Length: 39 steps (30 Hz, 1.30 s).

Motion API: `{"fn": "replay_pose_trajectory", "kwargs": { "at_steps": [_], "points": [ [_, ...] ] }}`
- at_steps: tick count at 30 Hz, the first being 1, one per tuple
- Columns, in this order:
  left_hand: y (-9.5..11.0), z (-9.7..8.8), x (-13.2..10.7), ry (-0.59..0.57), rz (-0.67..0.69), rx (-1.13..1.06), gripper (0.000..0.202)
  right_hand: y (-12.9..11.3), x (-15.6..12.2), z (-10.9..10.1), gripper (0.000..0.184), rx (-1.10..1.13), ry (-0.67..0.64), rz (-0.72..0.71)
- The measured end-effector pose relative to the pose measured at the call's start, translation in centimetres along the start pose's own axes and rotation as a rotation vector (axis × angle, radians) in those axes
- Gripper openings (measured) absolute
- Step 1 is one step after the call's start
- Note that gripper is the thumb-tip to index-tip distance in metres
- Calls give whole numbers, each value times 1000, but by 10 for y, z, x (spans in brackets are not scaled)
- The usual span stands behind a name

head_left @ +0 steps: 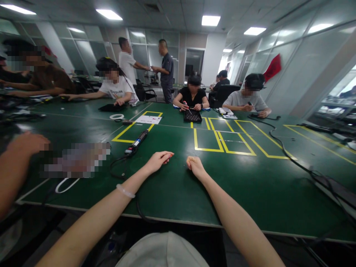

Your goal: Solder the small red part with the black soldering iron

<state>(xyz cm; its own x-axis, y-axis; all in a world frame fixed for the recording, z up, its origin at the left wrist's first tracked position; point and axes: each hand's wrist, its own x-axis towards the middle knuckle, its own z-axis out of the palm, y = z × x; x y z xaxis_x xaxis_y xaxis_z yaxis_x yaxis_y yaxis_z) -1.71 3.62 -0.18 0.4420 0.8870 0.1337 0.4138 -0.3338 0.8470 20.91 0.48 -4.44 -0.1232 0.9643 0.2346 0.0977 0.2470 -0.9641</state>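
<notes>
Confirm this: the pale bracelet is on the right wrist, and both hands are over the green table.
Wrong side: the head view shows the pale bracelet on the left. The left hand and right hand are over the green table.

Overhead ceiling panels point(210, 20) spread soft glare on the green tabletop point(174, 135), edges stretched and blurry.

You face glass partitions point(90, 55) and a white pillar point(214, 52) across the room, with black chairs point(228, 92) before them. Bright rectangular lights point(210, 20) shine from the ceiling point(175, 15) above you, and a red banner point(273, 68) hangs to your right.
</notes>
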Motion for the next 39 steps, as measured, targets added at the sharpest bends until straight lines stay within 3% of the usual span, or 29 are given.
{"fn": "replay_pose_trajectory", "kwargs": {
  "at_steps": [3,6,13,21,24,26,30,32,35,39],
  "points": [
    [12,28,7,-27,36,-170,44,-2,-2,1,14,108,-58,26],
    [14,42,6,0,80,-225,41,-4,-3,2,19,175,-85,99],
    [14,40,-10,-27,217,24,32,-3,-3,5,38,127,-105,70],
    [15,40,-13,-6,298,313,26,3,-3,3,32,131,-158,41],
    [13,26,-9,29,318,487,29,4,-3,3,31,130,-113,40],
    [7,8,-4,115,255,635,34,4,-3,3,32,130,-83,48],
    [-21,-44,0,412,-80,936,47,5,-2,2,34,90,-67,63],
    [-38,-68,-4,492,-282,1033,54,6,-2,2,31,66,-79,64],
    [-57,-94,-11,447,-478,1056,56,5,-2,2,29,53,-95,73],
    [-67,-109,-11,388,-560,989,52,4,-3,2,30,60,-97,90]
  ]
}}
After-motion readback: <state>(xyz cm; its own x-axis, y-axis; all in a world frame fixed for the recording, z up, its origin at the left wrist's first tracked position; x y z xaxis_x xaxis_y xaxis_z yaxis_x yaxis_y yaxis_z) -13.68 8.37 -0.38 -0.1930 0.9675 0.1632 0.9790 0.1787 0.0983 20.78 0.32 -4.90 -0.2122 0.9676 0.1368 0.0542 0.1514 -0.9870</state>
